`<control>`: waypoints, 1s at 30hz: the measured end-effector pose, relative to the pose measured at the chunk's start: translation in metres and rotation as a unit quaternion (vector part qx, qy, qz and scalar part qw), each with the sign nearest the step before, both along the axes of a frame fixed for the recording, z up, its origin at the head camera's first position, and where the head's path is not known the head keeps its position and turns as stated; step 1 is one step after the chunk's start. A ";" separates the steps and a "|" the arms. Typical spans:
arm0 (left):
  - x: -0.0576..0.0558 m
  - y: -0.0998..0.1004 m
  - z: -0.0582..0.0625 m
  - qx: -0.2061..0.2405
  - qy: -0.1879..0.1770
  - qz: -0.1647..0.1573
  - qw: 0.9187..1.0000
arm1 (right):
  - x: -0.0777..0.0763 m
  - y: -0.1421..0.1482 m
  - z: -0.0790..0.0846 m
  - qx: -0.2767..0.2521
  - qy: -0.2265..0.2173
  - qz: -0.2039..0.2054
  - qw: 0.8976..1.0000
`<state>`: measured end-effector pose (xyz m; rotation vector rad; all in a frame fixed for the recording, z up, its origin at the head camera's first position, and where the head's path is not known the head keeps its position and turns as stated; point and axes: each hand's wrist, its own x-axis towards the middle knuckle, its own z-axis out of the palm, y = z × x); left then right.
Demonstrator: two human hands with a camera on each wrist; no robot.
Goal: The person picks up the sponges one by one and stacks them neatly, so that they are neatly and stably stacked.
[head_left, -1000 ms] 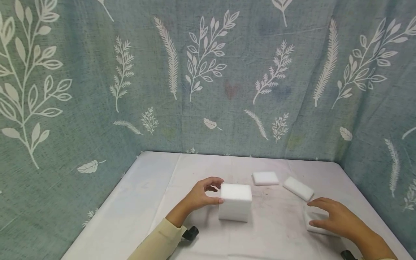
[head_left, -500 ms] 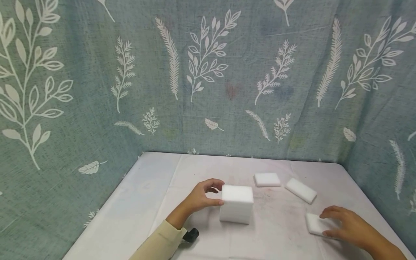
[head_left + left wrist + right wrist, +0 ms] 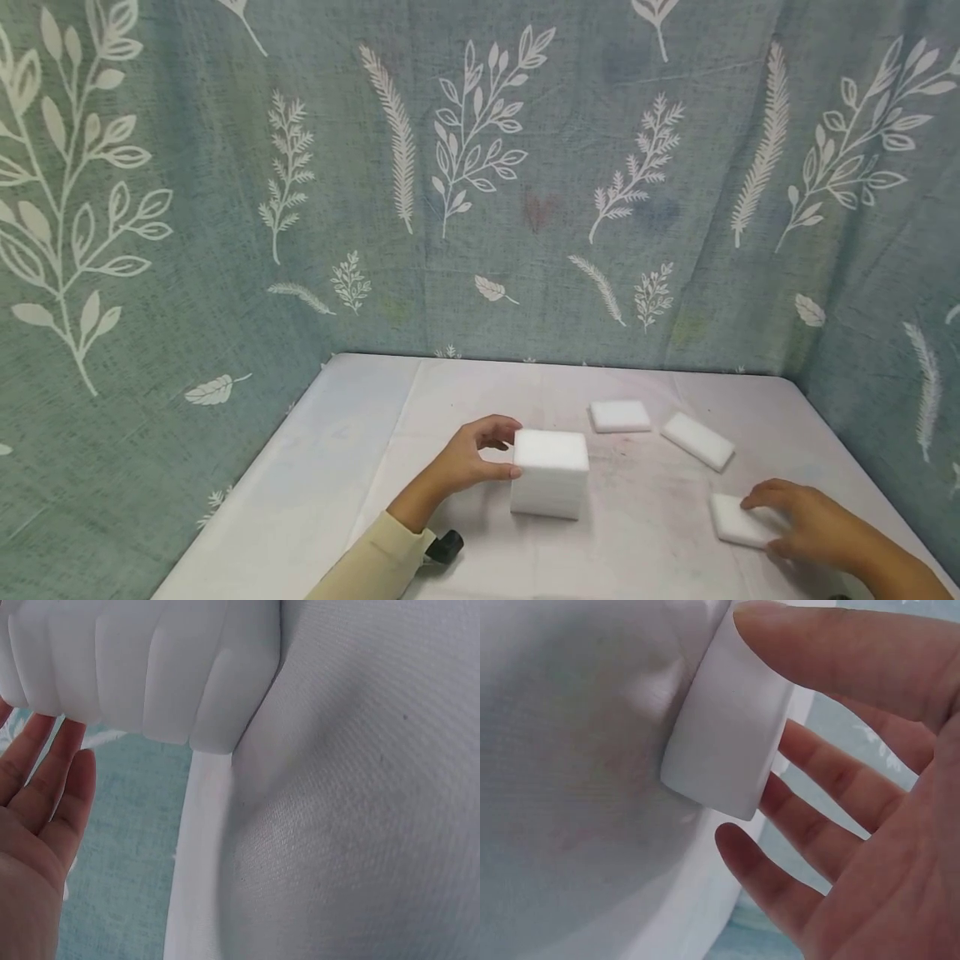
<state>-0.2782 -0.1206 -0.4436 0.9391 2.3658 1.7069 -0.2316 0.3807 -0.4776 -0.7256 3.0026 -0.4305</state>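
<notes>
White block [image 3: 738,521] lies flat to the right of the stack [image 3: 551,475] and a bit nearer to the person. The right hand [image 3: 806,525] has its thumb on one side of this block and fingers on the other, a small pinch, with one finger poking past the block's end; how hard it squeezes, I cannot tell. The left hand [image 3: 471,461] is spread wide at the left side of the stack, thumb tip at the front corner and fingers toward the back, just touching and not squeezing, as far as I can see. To do this grip well, I think the thumb and fingers should sit evenly on the long sides and press softly, since the block looks light and squashy. The left hand should stay gentle, as a push could make the stack lean. Between the stack and the pinched block there is bare table [image 3: 645,517], so there is good room there. Behind and right of the stack are a back block [image 3: 620,416] and a slanted block [image 3: 698,442], so a low swing that way could bump them. Farther right of the stack, the table's edge runs near the right hand.
</notes>
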 end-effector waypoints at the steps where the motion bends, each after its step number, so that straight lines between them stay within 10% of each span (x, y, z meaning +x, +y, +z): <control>1: 0.000 0.000 0.000 0.002 -0.001 0.000 1.000 | 0.000 0.000 0.001 0.001 0.005 0.005 1.000; 17: 0.000 0.000 -0.003 -0.005 0.000 0.006 1.000 | -0.001 -0.024 0.020 -0.029 -0.018 -0.025 0.999; 30: -0.003 0.000 -0.006 0.002 -0.005 0.003 1.000 | -0.017 -0.061 0.037 -0.047 0.038 0.030 0.998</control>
